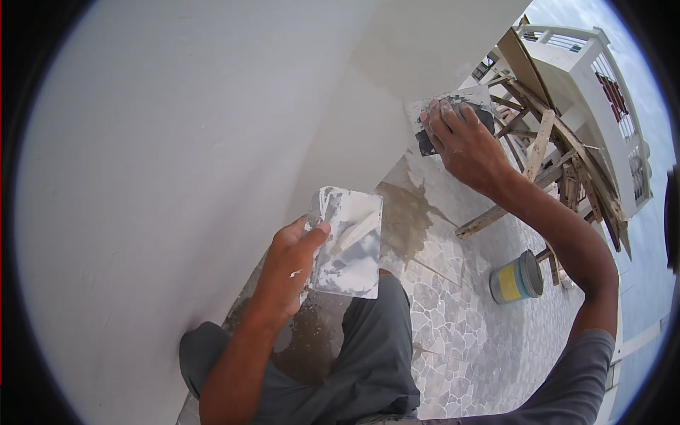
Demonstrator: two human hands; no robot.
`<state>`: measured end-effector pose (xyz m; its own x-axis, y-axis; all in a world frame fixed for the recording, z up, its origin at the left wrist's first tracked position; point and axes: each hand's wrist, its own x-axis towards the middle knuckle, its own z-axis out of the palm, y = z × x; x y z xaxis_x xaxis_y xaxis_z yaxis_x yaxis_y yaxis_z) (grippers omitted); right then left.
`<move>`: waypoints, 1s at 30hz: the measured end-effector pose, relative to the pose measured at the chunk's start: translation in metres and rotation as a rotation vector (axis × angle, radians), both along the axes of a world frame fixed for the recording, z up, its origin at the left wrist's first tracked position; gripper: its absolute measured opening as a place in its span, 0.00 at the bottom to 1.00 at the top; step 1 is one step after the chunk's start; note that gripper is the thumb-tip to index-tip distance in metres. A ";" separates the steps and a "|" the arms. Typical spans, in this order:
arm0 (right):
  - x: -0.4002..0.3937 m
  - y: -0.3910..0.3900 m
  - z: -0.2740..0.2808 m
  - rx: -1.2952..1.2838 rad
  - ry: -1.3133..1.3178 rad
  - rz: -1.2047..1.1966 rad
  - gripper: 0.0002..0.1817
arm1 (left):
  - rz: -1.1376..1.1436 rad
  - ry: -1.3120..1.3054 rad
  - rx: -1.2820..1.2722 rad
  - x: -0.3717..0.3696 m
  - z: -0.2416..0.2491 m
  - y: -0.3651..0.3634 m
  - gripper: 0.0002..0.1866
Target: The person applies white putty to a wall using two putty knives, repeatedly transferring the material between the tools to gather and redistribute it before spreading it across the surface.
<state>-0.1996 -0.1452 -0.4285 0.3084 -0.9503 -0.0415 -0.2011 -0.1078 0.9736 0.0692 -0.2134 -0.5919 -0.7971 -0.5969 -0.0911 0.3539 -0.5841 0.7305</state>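
My left hand [292, 263] grips a rectangular metal plate [350, 244] smeared with white paste, its thumb over the near edge. A thicker ridge of paste lies across the plate. At the upper right, my right hand [464, 145] is closed on a dark, paste-streaked trowel [423, 142], fingers spread over its face. The trowel is at the edge of the pale wall [177, 127]; whether it touches the wall I cannot tell. A darker, damp-looking patch shows on the wall to the left of the trowel.
Wooden scaffolding [542, 145] with planks stands at the right. Below it is a bucket [516, 278] with a yellow label on the stone-patterned floor [446, 340]. Wet stains mark the floor near my knees. A white balcony [602, 92] rises beyond.
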 end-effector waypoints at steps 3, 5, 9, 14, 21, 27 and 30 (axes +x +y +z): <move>0.004 0.016 0.001 0.209 -0.168 -0.151 0.24 | 0.004 -0.008 -0.006 0.001 0.003 0.002 0.21; 0.011 0.023 0.009 0.105 -0.148 -0.124 0.24 | 0.016 -0.005 -0.014 0.001 0.005 0.002 0.21; 0.008 0.013 0.044 -0.206 -0.091 0.066 0.26 | 0.010 0.002 -0.011 0.001 0.003 0.003 0.21; -0.032 -0.010 0.043 -0.238 0.051 0.053 0.28 | 0.007 -0.020 -0.014 0.001 0.006 0.001 0.20; -0.010 0.020 0.015 -0.009 -0.071 0.013 0.26 | 0.012 0.028 -0.005 0.002 0.007 0.003 0.20; -0.006 -0.014 0.060 -0.400 -0.013 0.056 0.26 | 0.009 0.031 0.001 0.003 0.007 0.003 0.20; -0.011 -0.021 0.045 -0.346 0.015 0.023 0.27 | 0.011 0.015 -0.002 0.002 0.008 0.003 0.20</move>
